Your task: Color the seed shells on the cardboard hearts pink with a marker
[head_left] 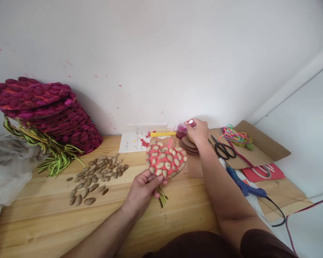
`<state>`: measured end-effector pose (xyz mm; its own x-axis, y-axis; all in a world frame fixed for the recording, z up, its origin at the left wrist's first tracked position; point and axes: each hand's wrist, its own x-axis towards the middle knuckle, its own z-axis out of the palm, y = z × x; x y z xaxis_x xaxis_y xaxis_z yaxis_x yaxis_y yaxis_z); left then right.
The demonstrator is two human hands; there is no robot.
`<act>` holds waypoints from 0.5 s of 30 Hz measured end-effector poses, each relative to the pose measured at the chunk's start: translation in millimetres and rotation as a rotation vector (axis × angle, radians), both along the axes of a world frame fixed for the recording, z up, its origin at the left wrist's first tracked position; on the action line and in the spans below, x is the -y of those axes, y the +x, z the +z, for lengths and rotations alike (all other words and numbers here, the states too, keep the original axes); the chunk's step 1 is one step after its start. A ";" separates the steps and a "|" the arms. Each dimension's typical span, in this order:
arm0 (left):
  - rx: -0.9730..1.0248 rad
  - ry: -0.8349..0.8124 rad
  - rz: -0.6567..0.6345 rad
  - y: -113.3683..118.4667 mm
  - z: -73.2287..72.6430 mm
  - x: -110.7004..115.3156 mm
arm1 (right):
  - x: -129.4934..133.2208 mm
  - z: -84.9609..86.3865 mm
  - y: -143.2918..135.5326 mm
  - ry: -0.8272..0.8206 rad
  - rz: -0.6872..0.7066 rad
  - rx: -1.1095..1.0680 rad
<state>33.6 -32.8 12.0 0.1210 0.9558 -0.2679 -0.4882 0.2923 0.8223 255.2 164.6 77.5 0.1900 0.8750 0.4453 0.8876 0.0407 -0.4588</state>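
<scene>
My left hand (146, 188) is closed around the lower edge of a peanut-covered disc (165, 157). Its face is red between the pale, unpainted peanuts, and a bunch of green strands (162, 199) hangs below my fingers. Behind the disc's right side, my right hand (197, 132) pinches a small white-ended tool (190, 122) over a clear cup of magenta paint (181, 131). The tool's lower part is hidden. Under that hand lies a stack of brown discs (188, 146). Loose peanuts (99, 172) are spread on the table to the left.
A tall stack of magenta peanut-covered discs (48, 111) with green strands leans at left, beside plastic wrapping (10, 168). At right lie black scissors (223, 148), a blue glue gun (243, 186) with its cable, and cardboard (269, 143) with colourful cords (233, 135). A paint-spotted wall (140, 71) stands behind.
</scene>
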 end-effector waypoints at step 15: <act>0.044 -0.016 0.010 -4.1 4.5 -2.4 | -8.3 -15.9 0.4 -0.016 0.000 0.046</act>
<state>29.5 -30.4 16.6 0.1230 0.9527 -0.2780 -0.5265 0.3001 0.7954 255.6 172.9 61.6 0.1696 0.8821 0.4395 0.9080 0.0335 -0.4176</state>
